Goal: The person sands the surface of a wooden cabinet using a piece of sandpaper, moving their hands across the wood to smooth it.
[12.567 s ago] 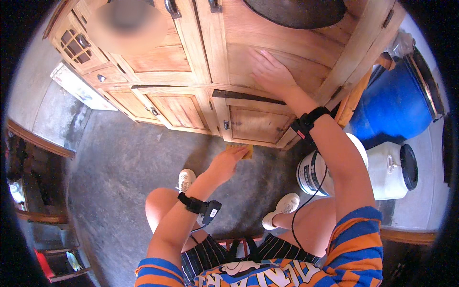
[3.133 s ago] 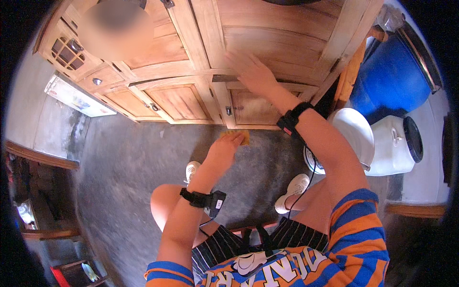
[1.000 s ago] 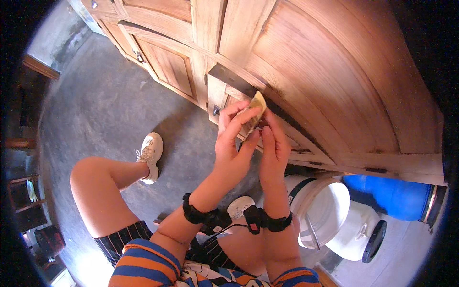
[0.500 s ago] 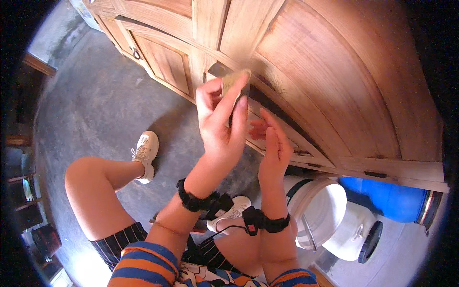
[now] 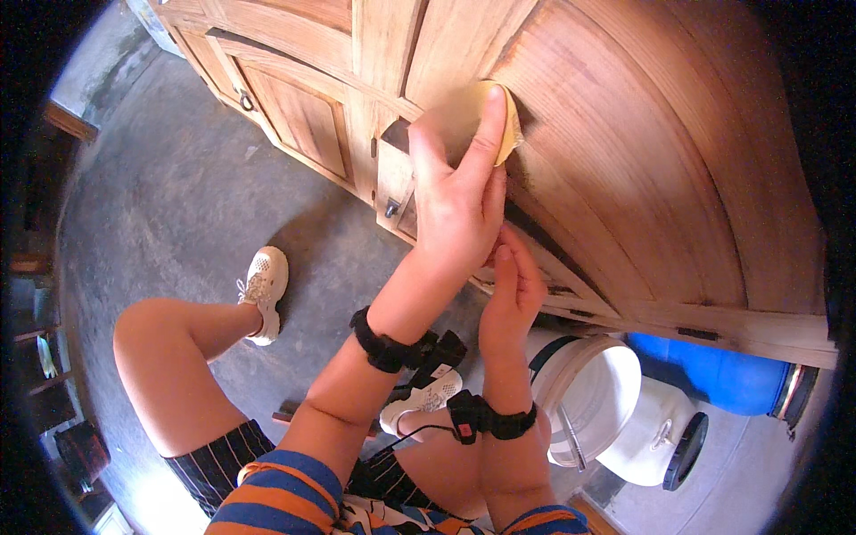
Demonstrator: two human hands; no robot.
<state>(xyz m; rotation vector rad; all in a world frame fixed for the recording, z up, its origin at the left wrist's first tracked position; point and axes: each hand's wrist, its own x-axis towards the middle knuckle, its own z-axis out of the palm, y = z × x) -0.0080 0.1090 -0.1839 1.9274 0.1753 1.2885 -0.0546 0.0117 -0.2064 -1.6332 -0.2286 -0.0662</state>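
Observation:
My left hand presses a yellow piece of sandpaper against the wooden door, fingers stretched over its back. Just below the left wrist, my right hand has its fingers curled in beside the door's lower edge. The fingertips are partly hidden there, and whatever they may hold cannot be made out. The door has a curved, grooved panel with darker streaks in the grain, and fills the upper right.
More wooden cabinet fronts with a small ring handle run to the upper left. Beneath the door's lower edge at the right are a white bucket, a white drum with a black lid and a blue barrel.
My left hand has moved up and right with the sandpaper, from in front of the door's edge onto its panel. My right hand's fingers have curled in from a looser, spread pose.

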